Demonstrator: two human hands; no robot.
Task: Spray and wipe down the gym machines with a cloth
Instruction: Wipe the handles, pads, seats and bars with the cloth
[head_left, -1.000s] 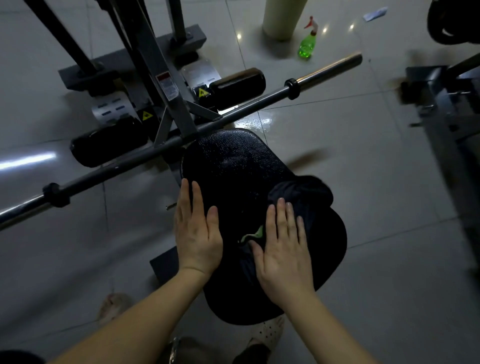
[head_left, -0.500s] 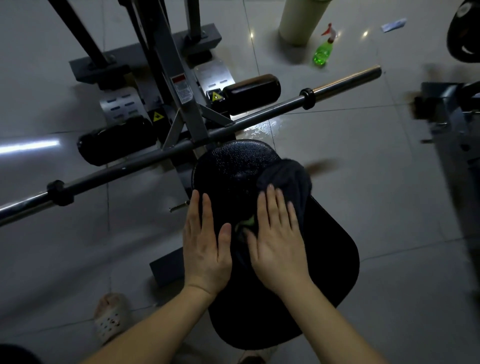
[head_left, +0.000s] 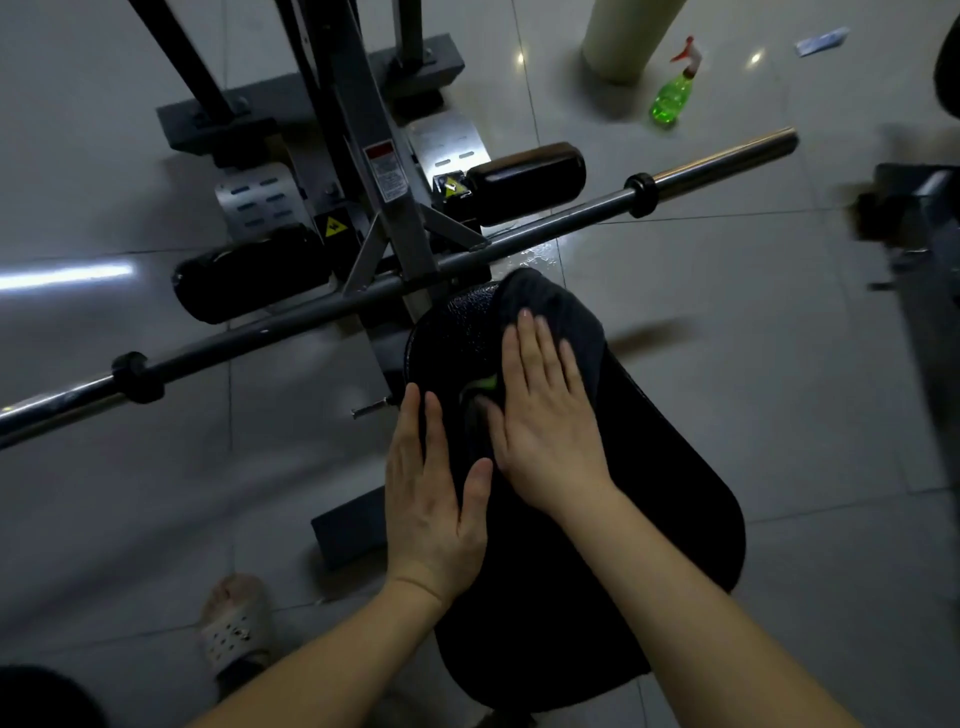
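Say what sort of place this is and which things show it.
Probably a gym: a long steel barbell crosses a grey metal machine frame, with black foam roller pads and a black padded seat.

left hand (head_left: 436, 499) bare | right hand (head_left: 545, 415) bare | forearms (head_left: 337, 665) bare | foot in pale perforated clog (head_left: 236, 631)

Floor: we see a floor (head_left: 779, 322) of large glossy grey tiles, paler toward the top of the view.
Grout lines: thin dark grout lines (head_left: 727, 215) cross it at a slant.
Light: we find the room dim; a long white streak (head_left: 67, 275) is reflected at the left, and small glints (head_left: 521, 58) shine near the top.
Column: a round cream column (head_left: 626, 36) stands at the top, cut off by the frame.
Litter: a pale scrap (head_left: 821, 40) lies at the upper right, apart from the column.
Wet patch: we make out a small shiny wet patch (head_left: 535, 255) near the middle.
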